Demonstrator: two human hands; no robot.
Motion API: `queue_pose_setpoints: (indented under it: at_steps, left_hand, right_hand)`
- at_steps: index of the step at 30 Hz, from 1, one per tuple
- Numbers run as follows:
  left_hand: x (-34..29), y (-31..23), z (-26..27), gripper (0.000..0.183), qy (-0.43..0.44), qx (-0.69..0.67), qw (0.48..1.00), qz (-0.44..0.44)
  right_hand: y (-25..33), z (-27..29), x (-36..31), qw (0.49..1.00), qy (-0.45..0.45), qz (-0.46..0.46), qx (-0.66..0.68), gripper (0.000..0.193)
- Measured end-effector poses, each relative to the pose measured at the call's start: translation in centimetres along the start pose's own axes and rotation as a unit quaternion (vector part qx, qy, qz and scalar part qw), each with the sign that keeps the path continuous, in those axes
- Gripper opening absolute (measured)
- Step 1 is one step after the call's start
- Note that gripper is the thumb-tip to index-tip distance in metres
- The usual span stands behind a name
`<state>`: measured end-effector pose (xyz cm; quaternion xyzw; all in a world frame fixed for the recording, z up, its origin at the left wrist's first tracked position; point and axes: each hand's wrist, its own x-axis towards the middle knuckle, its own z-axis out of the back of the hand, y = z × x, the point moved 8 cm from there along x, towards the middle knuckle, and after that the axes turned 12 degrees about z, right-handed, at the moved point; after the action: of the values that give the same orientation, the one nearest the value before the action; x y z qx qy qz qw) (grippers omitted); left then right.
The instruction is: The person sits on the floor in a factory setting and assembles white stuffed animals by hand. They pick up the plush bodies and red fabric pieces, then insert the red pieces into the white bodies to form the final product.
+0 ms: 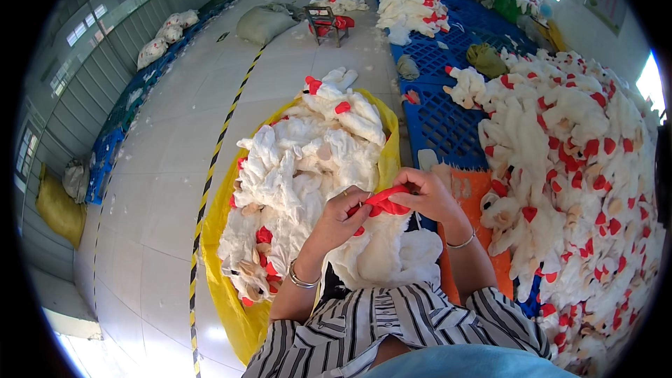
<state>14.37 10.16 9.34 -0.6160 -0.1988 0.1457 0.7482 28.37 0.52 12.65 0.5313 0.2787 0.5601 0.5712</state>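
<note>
In front of my chest, a red fabric piece (pixel 387 201) is stretched between my two hands. My left hand (pixel 341 218) pinches its left end, with the fingers curled in. My right hand (pixel 428 198) grips the other end between thumb and fingers. A white, fluffy unstuffed plush skin (pixel 392 252) hangs below the red piece, down over my lap. Just beyond my left hand, a heap of similar white plush skins with red parts (pixel 294 161) fills a large open yellow bag (pixel 393 136).
On my right, a big pile of white plush skins (pixel 560 168) rises beside blue plastic pallets (pixel 441 122) and an orange sheet (pixel 467 192). Ahead stand a small chair (pixel 323 24) and a grey-green sack (pixel 266 24). Black-and-yellow tape (pixel 218 147) runs along the floor at left.
</note>
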Motion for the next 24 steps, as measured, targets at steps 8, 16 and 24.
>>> queue_pose_setpoints:
  at_steps: [8,16,24]
  left_hand:
    - [-0.2,-0.4,0.3,0.017,0.002,0.018,1.000,0.016]
    - [-0.3,-0.1,0.4,0.016,-0.001,-0.005,1.000,0.016]
    - [-0.1,0.6,0.5,0.009,-0.011,-0.041,0.999,0.026]
  right_hand:
    - [0.4,-0.1,0.3,1.000,0.007,0.019,-0.014,0.018]
    - [0.3,-0.3,0.4,1.000,0.010,0.009,0.002,0.017]
    - [0.6,-0.6,0.4,1.000,0.014,0.006,0.017,0.015]
